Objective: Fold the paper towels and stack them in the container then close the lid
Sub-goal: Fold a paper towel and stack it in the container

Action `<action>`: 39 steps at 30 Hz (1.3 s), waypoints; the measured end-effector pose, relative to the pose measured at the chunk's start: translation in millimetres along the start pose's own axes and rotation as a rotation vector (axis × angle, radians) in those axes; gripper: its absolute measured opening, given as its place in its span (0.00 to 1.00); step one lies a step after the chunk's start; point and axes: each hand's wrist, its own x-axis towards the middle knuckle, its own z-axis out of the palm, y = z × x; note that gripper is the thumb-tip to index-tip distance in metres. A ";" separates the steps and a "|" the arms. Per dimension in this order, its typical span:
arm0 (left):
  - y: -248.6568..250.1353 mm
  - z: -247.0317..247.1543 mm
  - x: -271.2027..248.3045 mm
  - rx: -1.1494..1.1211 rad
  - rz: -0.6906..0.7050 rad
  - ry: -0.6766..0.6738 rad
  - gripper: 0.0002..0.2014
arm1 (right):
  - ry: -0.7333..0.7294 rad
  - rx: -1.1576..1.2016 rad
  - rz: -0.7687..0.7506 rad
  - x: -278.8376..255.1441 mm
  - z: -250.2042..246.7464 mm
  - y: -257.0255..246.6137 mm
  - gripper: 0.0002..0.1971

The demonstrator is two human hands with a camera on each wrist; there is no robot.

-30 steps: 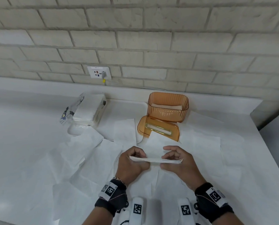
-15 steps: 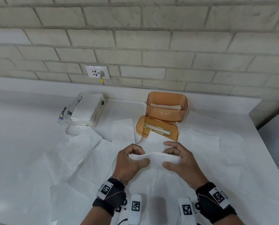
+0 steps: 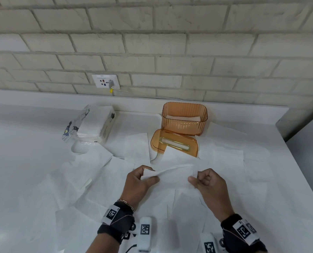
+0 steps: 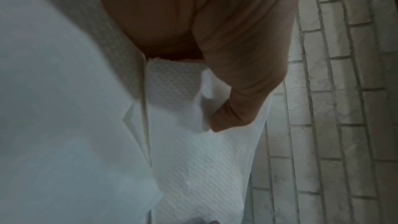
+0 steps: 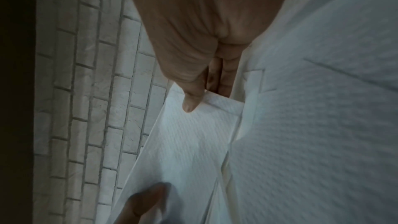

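I hold a folded white paper towel (image 3: pixel 173 175) above the counter between both hands. My left hand (image 3: pixel 149 177) pinches its left end, thumb on top (image 4: pixel 228 118). My right hand (image 3: pixel 194 178) pinches its right end (image 5: pixel 200 125) with thumb and fingers. The towel sags a little in the middle. Behind it stands the orange ribbed container (image 3: pixel 184 118), open, with folded towels inside. Its orange lid (image 3: pixel 174 144), with a slot, lies flat in front of the container, partly under a loose sheet.
Several unfolded white paper towels (image 3: pixel 90 172) cover the white counter (image 3: pixel 24 143). A pack of towels in plastic wrap (image 3: pixel 94 125) sits at the back left. A wall socket (image 3: pixel 106 81) with a plugged cable is on the brick wall. The counter's edge runs down the right side.
The towel was held flat and edge-on, then turned and spread wider between my hands. Both hands rose slightly and moved apart.
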 end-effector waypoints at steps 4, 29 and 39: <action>2.5 1.6 -1.5 -0.122 -0.050 -0.039 0.09 | -0.034 0.039 0.025 -3.2 8.1 -6.0 0.22; -2.7 -4.9 0.1 -0.512 -0.232 -0.132 0.22 | -0.157 -0.087 0.173 16.6 19.4 -40.0 0.20; -4.8 -6.7 -1.2 -0.543 -0.269 -0.103 0.25 | -0.165 -0.346 -0.002 15.1 24.8 -47.4 0.13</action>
